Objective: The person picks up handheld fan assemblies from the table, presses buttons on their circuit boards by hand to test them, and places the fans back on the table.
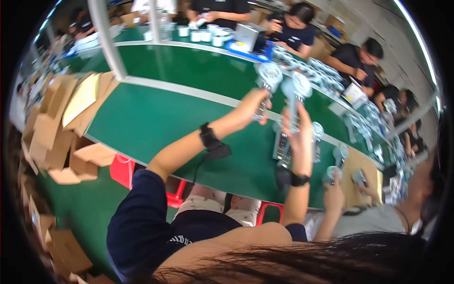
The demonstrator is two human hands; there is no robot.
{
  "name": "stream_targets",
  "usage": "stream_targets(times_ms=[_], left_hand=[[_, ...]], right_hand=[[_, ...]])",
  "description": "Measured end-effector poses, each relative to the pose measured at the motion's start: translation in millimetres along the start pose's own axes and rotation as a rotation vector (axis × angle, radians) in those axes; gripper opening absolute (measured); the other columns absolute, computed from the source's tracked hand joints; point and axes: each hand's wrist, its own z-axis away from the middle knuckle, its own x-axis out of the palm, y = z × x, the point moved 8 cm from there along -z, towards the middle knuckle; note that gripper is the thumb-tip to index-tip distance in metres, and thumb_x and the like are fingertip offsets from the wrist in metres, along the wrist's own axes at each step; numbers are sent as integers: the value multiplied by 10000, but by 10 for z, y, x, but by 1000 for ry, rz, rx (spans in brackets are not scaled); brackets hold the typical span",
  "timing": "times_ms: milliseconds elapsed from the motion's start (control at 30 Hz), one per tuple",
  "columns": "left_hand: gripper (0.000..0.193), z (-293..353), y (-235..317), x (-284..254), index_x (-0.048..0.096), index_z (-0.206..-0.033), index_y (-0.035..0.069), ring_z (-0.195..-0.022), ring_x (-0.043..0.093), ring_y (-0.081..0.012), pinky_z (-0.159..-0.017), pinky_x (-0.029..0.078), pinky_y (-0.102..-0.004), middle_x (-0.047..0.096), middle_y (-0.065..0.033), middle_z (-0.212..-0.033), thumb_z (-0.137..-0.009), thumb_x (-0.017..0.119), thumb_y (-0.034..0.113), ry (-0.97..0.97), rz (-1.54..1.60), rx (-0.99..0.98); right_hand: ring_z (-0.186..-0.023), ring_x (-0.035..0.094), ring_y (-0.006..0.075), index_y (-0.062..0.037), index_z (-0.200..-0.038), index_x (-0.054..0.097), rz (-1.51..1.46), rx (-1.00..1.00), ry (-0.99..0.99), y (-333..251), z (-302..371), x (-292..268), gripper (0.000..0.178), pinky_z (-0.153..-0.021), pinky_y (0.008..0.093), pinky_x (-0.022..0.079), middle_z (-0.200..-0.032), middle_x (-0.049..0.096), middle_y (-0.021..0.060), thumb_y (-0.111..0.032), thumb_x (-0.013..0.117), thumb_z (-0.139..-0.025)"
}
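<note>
Both my arms reach out over the green table (156,118). My left hand (255,105) is closed around the handle of a pale blue handheld device with a round, ring-like head (270,75). Beside it, my right hand (301,130) grips a second pale blue device with a round head (297,87), its head pointing away from me. The two heads are close together, raised above the table. More round-headed devices (318,135) lie near my right wrist, partly hidden by that hand. Blur hides the finer details of the heads.
Cardboard boxes (56,128) are stacked at the left. A metal rail (189,92) crosses the table. Beyond it stand white cups (205,35), a blue tray (246,53) and a pile of devices (326,75). At right, a co-worker's hand (334,194) holds a similar device.
</note>
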Motion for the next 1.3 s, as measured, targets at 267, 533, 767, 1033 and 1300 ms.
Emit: stream_targets(times_ms=[267, 533, 767, 1033, 1300], left_hand=[[350, 403, -1252, -111, 432, -853, 38, -512, 580, -189, -476, 523, -346, 505, -60, -663, -932, 424, 379, 132, -91, -387], [510, 571, -1329, 260, 498, -1029, -49, -720, 677, -259, -621, 562, -345, 639, -177, -916, -942, 389, 441, -380, -447, -670], [577, 427, -839, -64, 495, -1173, -51, -826, 673, -258, -746, 549, -344, 647, -180, -1014, -936, 370, 460, -766, -949, -949], [261, -1351, -68, -1193, 611, -645, 26, -509, 579, -224, -530, 457, -363, 575, -162, -584, -741, 520, 252, -228, -1338, -49], [695, -1996, 416, -1878, 472, -1146, -16, -1010, 499, -404, -864, 433, -459, 513, -232, -1072, -725, 689, 492, 704, -1818, 377]], right_hand=[[-457, 425, 75, -68, -961, 519, 360, -40, 409, -469, 1206, -1689, 242, -350, 200, 287, -723, 521, 12, -285, 593, -881], [-504, 457, 102, -55, -980, 443, 532, -53, 673, -765, 1474, -2672, 218, -412, 240, 396, -743, 493, 48, -193, 576, -876], [-486, 456, 106, -43, -988, 437, 682, 261, 679, -560, 1524, -2602, 238, -441, 247, 452, -707, 489, 62, -237, 543, -901], [-895, 595, 225, 3, -1181, 455, 1724, -104, 132, -814, 1131, -1798, 376, -796, 282, 466, -1044, 579, 159, -290, 480, -948], [-1160, 480, 215, 12, -1329, 385, 1186, -800, -195, -1558, 906, -181, 615, -959, 324, 380, -1328, 451, 117, -231, 634, -822]])
